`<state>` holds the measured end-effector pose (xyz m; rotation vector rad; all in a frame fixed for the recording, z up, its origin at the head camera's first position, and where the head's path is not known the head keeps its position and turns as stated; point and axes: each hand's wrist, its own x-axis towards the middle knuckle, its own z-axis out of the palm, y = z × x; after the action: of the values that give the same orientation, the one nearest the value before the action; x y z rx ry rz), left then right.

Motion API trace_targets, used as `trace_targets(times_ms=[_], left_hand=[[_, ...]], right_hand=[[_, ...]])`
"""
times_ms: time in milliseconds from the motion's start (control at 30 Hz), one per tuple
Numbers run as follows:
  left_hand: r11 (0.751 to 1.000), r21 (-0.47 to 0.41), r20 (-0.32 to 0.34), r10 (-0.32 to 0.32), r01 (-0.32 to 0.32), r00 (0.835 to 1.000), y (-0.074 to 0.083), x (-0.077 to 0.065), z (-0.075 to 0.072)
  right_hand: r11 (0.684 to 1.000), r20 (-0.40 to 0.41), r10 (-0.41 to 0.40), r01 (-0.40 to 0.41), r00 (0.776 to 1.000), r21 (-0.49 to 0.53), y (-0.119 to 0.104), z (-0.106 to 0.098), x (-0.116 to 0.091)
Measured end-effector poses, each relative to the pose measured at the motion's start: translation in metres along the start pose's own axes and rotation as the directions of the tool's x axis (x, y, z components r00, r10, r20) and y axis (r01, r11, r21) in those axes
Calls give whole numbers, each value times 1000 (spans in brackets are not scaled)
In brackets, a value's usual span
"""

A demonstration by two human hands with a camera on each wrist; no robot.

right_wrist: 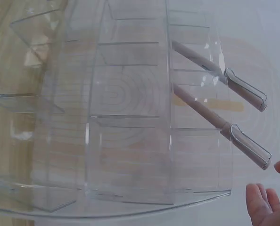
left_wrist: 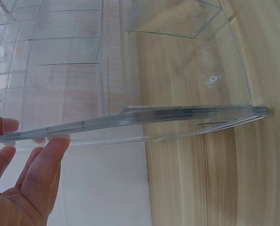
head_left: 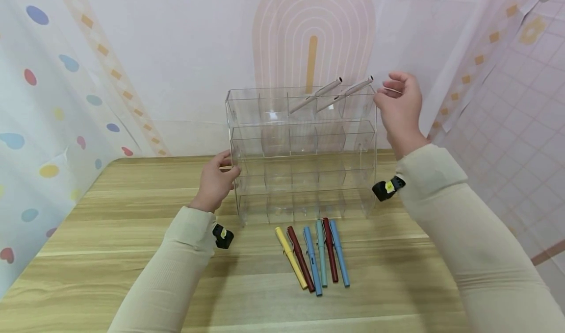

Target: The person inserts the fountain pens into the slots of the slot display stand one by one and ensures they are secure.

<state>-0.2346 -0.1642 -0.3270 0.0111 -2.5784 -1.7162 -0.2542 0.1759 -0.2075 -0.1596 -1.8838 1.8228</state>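
A clear acrylic pen organizer point(head_left: 304, 123) with several tiers of compartments stands upright on the table. My left hand point(head_left: 215, 178) holds its left side panel point(left_wrist: 97, 123), thumb on one face and fingers on the other. Near the top right corner is my right hand point(head_left: 399, 105), its fingers loosely bent with nothing between them. In the right wrist view its fingertips point(right_wrist: 255, 195) are apart from the pens. Two pale pinkish-grey pens, one point(head_left: 316, 95) left of the other point(head_left: 346, 94), lean to the right in the top tier, capped ends up.
Before the organizer lie several capped pens in a row: yellow point(head_left: 291, 258), dark red point(head_left: 302, 260), blue point(head_left: 313, 260), teal point(head_left: 321, 254), another dark red point(head_left: 330, 250) and another blue point(head_left: 340, 254). Behind the wooden table point(head_left: 132, 215) hangs a patterned curtain point(head_left: 190, 53).
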Motion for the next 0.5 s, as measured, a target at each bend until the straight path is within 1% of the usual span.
trace_targets(times_ms=[133,200,267,333,367,500], left_hand=[[1000,4,3,-6,6,1000,1,-1,0],[1000,4,4,-7,7,1000,2,-1,-1],[1000,2,5,-11,11,1000,2,-2,-1],[1000,-3,8,-13,13,1000,3,-2,-2],[1000,-5,8,-13,13,1000,3,-2,-2],[1000,-8,5,-15,15,1000,3,-2,-2]], right_hand=[[999,-25,-25,26,999,21,9,-14,-13],[998,-32,-36,38,999,56,16,-19,-20],[996,-24,-34,36,999,85,23,-24,-28],[996,-4,-31,32,999,85,30,-29,-36],[997,5,-30,29,1000,74,34,-31,-40],[998,52,-7,10,999,-60,49,-38,-55]])
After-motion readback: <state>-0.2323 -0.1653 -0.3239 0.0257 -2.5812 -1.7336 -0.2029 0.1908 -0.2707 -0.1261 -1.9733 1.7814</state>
